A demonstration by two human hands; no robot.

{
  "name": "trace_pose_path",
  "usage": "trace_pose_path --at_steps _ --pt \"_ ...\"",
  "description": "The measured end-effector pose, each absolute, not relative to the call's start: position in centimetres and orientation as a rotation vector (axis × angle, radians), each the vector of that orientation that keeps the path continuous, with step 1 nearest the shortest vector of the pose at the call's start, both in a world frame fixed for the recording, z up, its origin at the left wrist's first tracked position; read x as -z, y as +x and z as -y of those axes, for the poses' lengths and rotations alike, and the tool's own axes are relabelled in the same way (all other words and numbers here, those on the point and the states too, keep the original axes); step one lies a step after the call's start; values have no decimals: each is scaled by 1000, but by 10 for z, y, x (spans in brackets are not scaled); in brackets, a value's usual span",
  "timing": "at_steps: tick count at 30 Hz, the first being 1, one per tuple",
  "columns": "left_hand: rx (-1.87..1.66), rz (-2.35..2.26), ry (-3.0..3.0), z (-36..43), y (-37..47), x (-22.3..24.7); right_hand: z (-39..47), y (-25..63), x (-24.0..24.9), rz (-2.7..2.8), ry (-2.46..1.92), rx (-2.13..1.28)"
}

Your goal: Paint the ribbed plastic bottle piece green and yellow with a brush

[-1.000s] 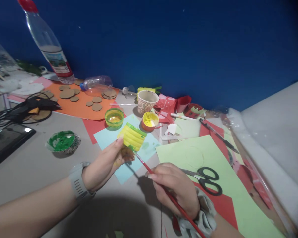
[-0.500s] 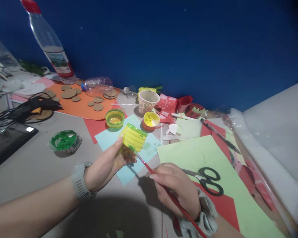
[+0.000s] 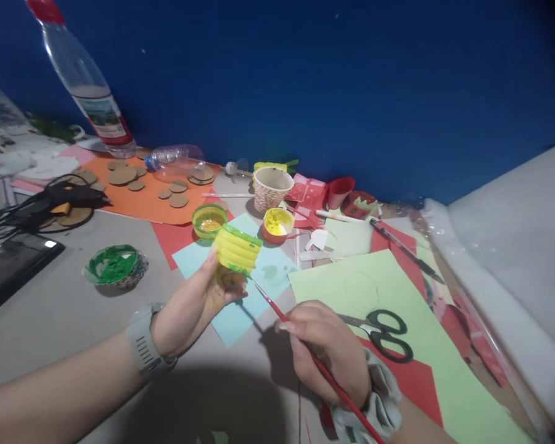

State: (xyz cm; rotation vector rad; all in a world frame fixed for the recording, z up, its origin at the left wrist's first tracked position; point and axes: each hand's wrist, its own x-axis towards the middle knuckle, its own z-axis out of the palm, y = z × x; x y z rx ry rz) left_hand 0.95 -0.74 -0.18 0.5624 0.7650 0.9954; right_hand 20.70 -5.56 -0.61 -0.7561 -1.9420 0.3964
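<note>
My left hand is closed round a ridged yellow piece with green paint along its top and bottom edges, held above a light blue sheet. Pinched in my right hand is a red paintbrush, whose tip meets or nearly meets the piece's lower green edge. Behind the piece stand a green-rimmed bowl and a small cup of yellow paint. A bowl of green paint is left of my left hand.
Black-handled scissors lie on a pale green sheet at the right. A paper cup stands at the back. To the left are an upright bottle, cardboard discs on orange paper, a glue gun and a phone.
My left hand and the yellow piece have shifted slightly left, and the piece is tilted a little differently. The brush tip has moved slightly left and up. The whole view has shifted a little.
</note>
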Motion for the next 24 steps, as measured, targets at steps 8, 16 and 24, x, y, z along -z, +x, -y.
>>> trace_pose_path --at_steps 8,16,24 --pt "-980 -829 698 10 10 6 56 205 8 1984 -761 -399" --pt "-1010 -822 633 10 11 6 56 204 7 1921 -755 -342" --pt "-1008 -824 584 9 12 4 56 203 6 1903 -790 -345"
